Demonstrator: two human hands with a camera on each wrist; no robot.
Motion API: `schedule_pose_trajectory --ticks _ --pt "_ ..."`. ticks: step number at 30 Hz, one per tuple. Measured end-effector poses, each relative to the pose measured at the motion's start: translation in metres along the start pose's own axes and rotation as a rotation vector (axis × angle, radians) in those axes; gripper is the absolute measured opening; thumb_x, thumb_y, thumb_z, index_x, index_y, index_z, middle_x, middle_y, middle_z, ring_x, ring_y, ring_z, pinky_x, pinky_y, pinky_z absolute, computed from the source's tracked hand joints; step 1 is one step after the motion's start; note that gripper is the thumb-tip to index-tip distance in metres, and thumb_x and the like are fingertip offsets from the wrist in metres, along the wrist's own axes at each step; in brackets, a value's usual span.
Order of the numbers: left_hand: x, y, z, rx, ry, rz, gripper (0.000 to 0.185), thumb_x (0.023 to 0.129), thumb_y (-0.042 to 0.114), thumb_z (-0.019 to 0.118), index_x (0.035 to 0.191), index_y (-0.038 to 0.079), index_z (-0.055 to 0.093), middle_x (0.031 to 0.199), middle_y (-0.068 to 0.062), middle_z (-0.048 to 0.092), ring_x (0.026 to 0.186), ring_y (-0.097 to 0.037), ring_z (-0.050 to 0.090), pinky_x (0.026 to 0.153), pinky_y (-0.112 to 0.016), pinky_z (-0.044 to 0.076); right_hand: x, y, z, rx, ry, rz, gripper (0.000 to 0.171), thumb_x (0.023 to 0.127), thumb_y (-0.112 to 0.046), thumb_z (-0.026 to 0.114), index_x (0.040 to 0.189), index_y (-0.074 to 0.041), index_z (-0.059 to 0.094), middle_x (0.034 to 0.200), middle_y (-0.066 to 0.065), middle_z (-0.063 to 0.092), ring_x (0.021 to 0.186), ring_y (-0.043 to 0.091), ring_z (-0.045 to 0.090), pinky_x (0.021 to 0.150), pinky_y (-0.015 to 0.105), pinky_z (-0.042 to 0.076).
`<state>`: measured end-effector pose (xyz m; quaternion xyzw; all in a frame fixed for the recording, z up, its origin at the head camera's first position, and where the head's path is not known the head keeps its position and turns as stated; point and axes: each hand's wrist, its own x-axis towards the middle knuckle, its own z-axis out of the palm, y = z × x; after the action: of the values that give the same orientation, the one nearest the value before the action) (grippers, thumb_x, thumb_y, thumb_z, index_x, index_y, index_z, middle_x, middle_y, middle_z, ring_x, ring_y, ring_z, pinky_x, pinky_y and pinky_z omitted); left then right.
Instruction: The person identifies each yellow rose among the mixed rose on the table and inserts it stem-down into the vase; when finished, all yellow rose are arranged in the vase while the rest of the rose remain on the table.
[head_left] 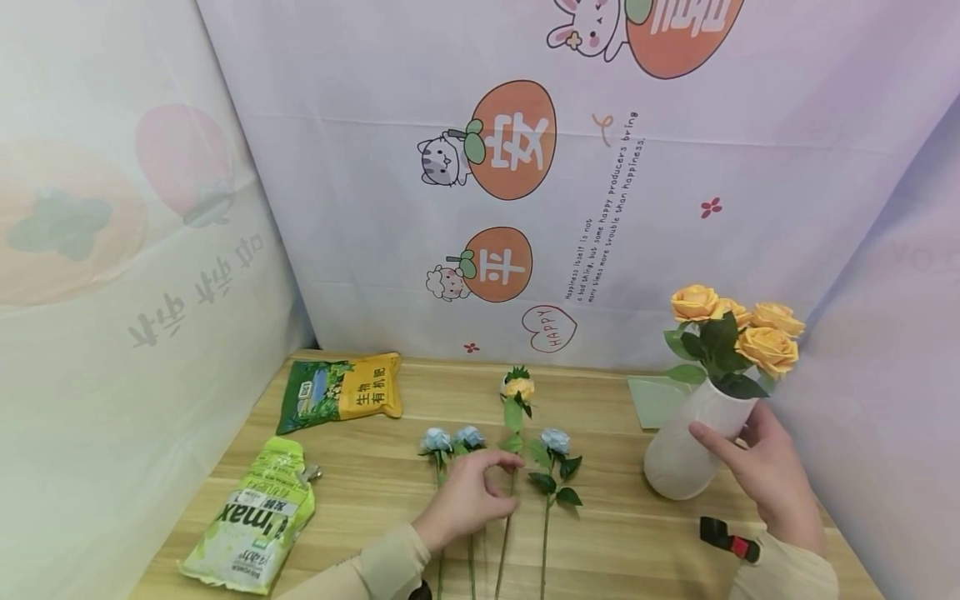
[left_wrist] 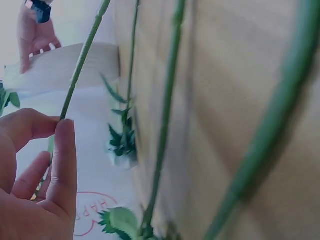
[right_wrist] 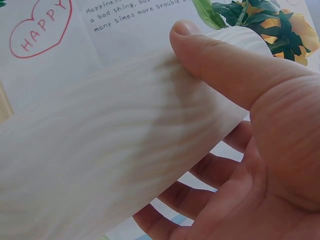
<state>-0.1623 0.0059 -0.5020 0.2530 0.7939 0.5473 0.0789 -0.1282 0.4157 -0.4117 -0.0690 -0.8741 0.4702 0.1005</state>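
Note:
My left hand (head_left: 468,493) pinches the green stem (left_wrist: 82,57) of a yellow rose (head_left: 519,389) between thumb and fingertips, the bloom pointing toward the back of the table. Blue roses lie on both sides of it: a pair at the left (head_left: 437,440) and one at the right (head_left: 555,441), their stems running toward the near edge. At the right, my right hand (head_left: 772,471) grips a ribbed white vase (right_wrist: 115,145), thumb on one side and fingers round the other. Several yellow roses (head_left: 767,350) stand in the vase, which leans to the right.
A green and yellow fertilizer bag (head_left: 341,392) lies at the back left, with a lime-green clipped bag (head_left: 251,517) in front. A pale green sheet (head_left: 656,400) lies behind the vase. Printed cloth walls (head_left: 375,208) enclose the wooden table (head_left: 360,483).

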Motion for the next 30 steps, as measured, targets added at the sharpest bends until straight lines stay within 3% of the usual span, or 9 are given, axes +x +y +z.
schedule_pose_trajectory --ticks 5,10,12,16,18,30 --pt "0.008 0.011 -0.007 -0.044 0.052 0.040 0.053 0.084 -0.006 0.084 0.133 0.011 0.073 0.130 -0.012 0.070 0.082 -0.006 0.074 0.072 -0.025 0.064 0.001 0.001 -0.001 -0.007 0.001 -0.007 0.090 0.103 -0.037 0.077 0.168 -0.005 0.024 0.166 0.029 0.035 0.143 0.051 0.042 0.078 0.010 0.045" --pt "0.017 0.020 -0.010 -0.057 0.077 0.106 0.053 0.084 -0.008 0.085 0.133 0.009 0.073 0.132 -0.014 0.070 0.080 -0.007 0.076 0.073 -0.027 0.065 0.002 0.003 -0.002 -0.025 -0.003 0.003 0.091 0.103 -0.039 0.077 0.169 -0.006 0.023 0.167 0.029 0.035 0.144 0.051 0.042 0.089 0.026 0.055" --pt "0.020 0.023 -0.011 -0.062 0.082 0.118 0.054 0.084 -0.008 0.085 0.133 0.012 0.073 0.132 -0.011 0.071 0.081 -0.007 0.076 0.073 -0.027 0.065 0.001 0.003 -0.002 -0.028 -0.004 0.006 0.092 0.102 -0.040 0.077 0.169 -0.005 0.023 0.167 0.029 0.035 0.144 0.052 0.042 0.088 0.026 0.055" --pt "0.025 0.030 -0.010 -0.059 0.076 0.137 0.053 0.088 -0.004 0.085 0.135 0.017 0.073 0.134 -0.003 0.070 0.085 -0.006 0.075 0.074 -0.027 0.065 0.000 0.001 -0.002 -0.019 -0.001 0.004 0.091 0.102 -0.040 0.077 0.167 -0.004 0.025 0.166 0.030 0.037 0.143 0.052 0.043 0.079 0.013 0.048" --pt "0.028 0.035 -0.010 -0.054 0.069 0.159 0.052 0.089 -0.002 0.084 0.135 0.019 0.073 0.134 0.000 0.069 0.087 -0.006 0.075 0.074 -0.027 0.065 -0.001 0.000 -0.002 -0.016 -0.002 0.002 0.091 0.102 -0.040 0.077 0.167 -0.003 0.025 0.166 0.030 0.036 0.143 0.053 0.043 0.079 0.014 0.048" --pt "0.057 0.073 -0.007 -0.081 0.098 0.358 0.048 0.092 -0.002 0.083 0.135 0.015 0.073 0.127 -0.002 0.069 0.091 -0.006 0.076 0.077 -0.028 0.066 0.001 0.002 -0.001 -0.008 -0.005 0.007 0.092 0.102 -0.039 0.077 0.168 -0.003 0.024 0.166 0.031 0.035 0.144 0.053 0.043 0.078 0.012 0.046"
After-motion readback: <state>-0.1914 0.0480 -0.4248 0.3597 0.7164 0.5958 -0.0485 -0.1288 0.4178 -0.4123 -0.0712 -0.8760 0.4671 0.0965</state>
